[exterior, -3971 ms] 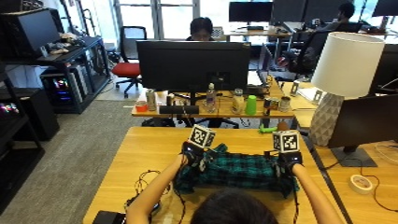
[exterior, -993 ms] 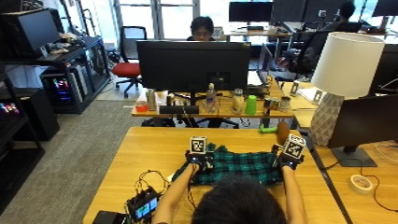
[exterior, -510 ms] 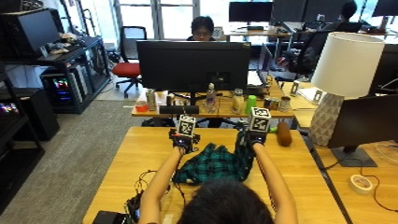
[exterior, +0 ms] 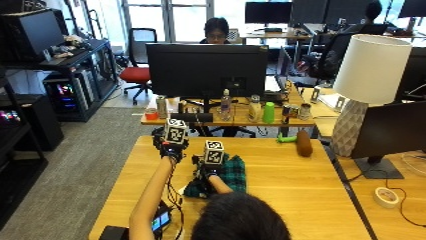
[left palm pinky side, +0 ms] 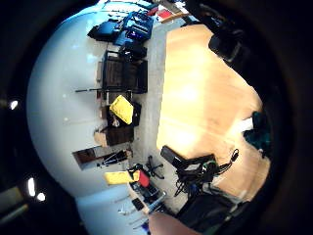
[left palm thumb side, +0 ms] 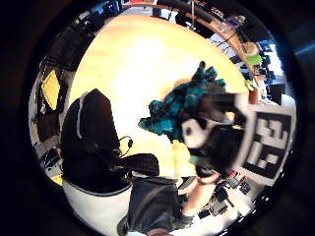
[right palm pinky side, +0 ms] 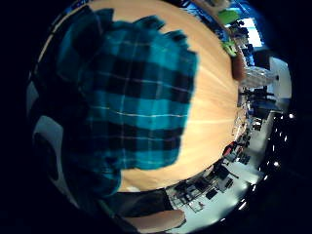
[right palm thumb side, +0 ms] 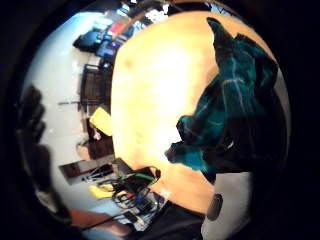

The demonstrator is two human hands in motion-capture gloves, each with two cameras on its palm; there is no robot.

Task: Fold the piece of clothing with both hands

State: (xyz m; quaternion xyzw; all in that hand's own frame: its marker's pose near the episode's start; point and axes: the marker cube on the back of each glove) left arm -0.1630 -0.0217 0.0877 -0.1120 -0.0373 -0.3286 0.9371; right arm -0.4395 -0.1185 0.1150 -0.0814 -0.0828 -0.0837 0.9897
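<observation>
While the garment (exterior: 226, 175) lies bunched on the wooden table (exterior: 299, 190), just in front of the person's head, the fold looks to be midway: the cloth is gathered into a narrow heap, not yet a flat, squared packet. The right hand (exterior: 212, 167) sits on the near left part of the heap and seems to grip the fabric, though the outside view does not show its fingers plainly; in that hand's little-finger-side palm view the plaid cloth (right palm pinky side: 131, 102) fills most of the picture, so the palm is close over it. The left hand (exterior: 172, 147) is up and off to the left of the garment, above bare table, and its little-finger-side palm view shows mostly table and floor with only a corner of the cloth (left palm pinky side: 257, 134) at the edge. Whether its fingers hold a fold or nothing cannot be told.

The next move probably calls for the left hand to come back onto the cloth (an edge or sleeve on its side), so both hands can flatten the heap and lay one half over the other.

The garment is a green-and-dark plaid shirt, soft and rumpled, with loose ends sticking out at the far side.
</observation>
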